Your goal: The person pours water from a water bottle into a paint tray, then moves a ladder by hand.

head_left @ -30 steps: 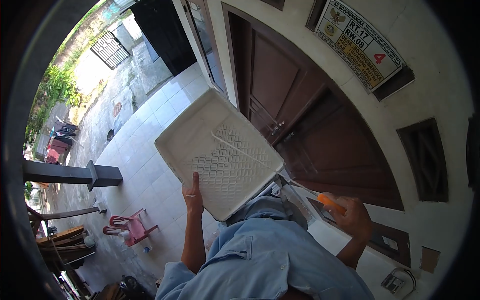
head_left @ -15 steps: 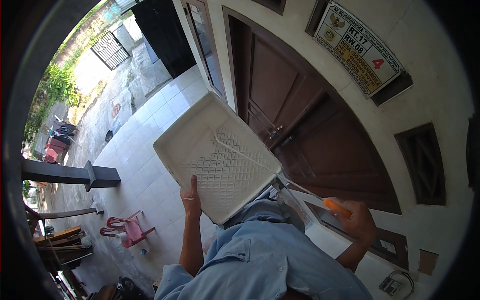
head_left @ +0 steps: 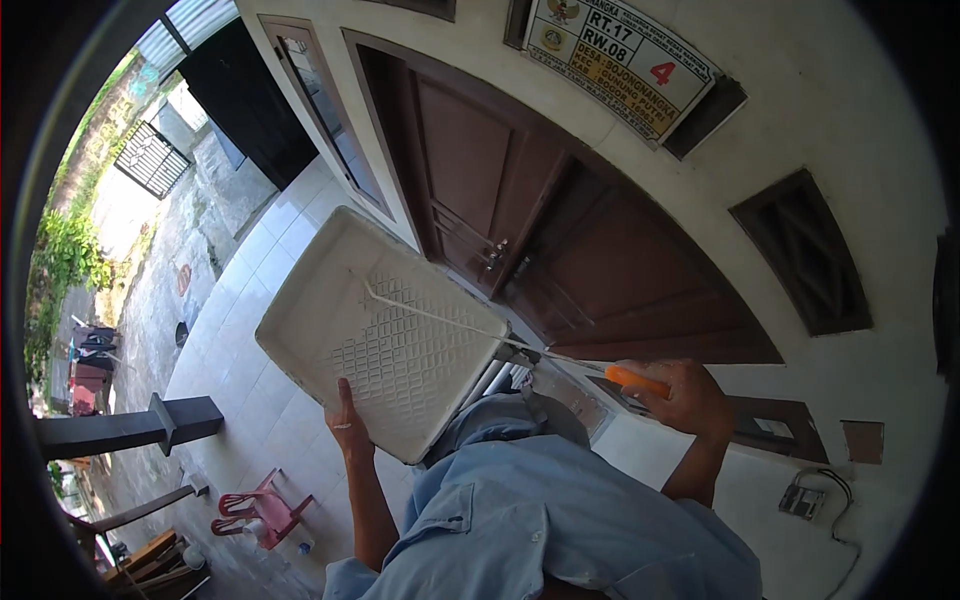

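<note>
My left hand [head_left: 347, 425] grips the near left edge of a paint tray [head_left: 310, 310], thumb over the rim and the other fingers hidden beneath. The tray is off-white, with a raised diamond grid and a smooth deeper end, and is held out at waist height. My right hand [head_left: 690, 397] is closed around the orange handle of a paint roller frame [head_left: 640, 382]. Its thin rod crosses the tray's right rim and lies over the grid, with a bent, whitish-coated end near the deeper part. I cannot make out a roller sleeve on it.
Brown double doors [head_left: 480, 180] stand ahead in a cream wall, below a house-number sign [head_left: 620, 65]. A red plastic chair [head_left: 265, 510] is on the tiled floor [head_left: 225, 345] far below. A dark post [head_left: 130, 425] stands at left; an electrical box [head_left: 803, 500] with a cable is lower right.
My view has turned, so the doors and sign sit further left. The tray and roller frame stay together in my hands, with the rod still across the grid.
</note>
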The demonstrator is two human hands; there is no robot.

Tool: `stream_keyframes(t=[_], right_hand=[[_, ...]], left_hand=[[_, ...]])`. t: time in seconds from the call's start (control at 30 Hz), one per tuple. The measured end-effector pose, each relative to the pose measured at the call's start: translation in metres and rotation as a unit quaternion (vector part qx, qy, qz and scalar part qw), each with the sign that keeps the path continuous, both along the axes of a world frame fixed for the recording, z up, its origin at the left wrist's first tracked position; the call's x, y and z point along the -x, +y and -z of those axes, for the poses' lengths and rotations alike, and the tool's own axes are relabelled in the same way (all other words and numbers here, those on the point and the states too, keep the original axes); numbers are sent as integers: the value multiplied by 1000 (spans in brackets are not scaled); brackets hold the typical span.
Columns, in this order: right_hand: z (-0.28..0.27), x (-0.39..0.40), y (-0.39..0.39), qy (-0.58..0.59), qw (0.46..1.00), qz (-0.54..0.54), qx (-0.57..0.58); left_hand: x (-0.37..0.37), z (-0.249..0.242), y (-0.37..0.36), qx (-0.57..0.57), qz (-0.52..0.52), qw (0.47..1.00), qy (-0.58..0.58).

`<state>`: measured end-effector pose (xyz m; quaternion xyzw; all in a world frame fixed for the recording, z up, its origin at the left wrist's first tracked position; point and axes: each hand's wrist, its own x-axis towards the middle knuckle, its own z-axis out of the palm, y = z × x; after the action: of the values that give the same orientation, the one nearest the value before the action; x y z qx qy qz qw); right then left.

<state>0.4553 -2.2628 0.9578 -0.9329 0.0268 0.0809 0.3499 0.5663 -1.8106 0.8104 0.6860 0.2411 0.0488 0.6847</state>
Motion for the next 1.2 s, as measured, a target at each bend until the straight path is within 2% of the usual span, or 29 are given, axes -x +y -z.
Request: stream_keyframes(t=[0.23,0.37,0.47,0.57,0.67,0.97,1.07,1.17,1.2], right_hand=[[-5,-10,22,139,990,-7,2],[-4,1,4,18,1000,3,-6],[-6,-6,11,67,998,4,-12],[9,-10,27,94,994,-22,-45],[15,-16,39,211,976,-24,-54],[82,-15,37,260,962,-78,-19],[92,-21,38,292,952,-74,-46],[77,-31,38,325,934,-64,-135],[87,-30,35,304,943,-87,-103]], left_hand=[[0,4,2,-1,13,1000,3],[0,6,4,-7,6,1000,1],[1,4,3,-16,2,1000,1],[0,5,3,-7,6,1000,3],[0,7,6,-17,0,1000,-3],[2,0,2,-15,-14,1000,5],[1,7,4,-5,-13,1000,-1],[1,14,8,-9,-14,1000,-8],[0,15,9,-13,-14,1000,-9]])
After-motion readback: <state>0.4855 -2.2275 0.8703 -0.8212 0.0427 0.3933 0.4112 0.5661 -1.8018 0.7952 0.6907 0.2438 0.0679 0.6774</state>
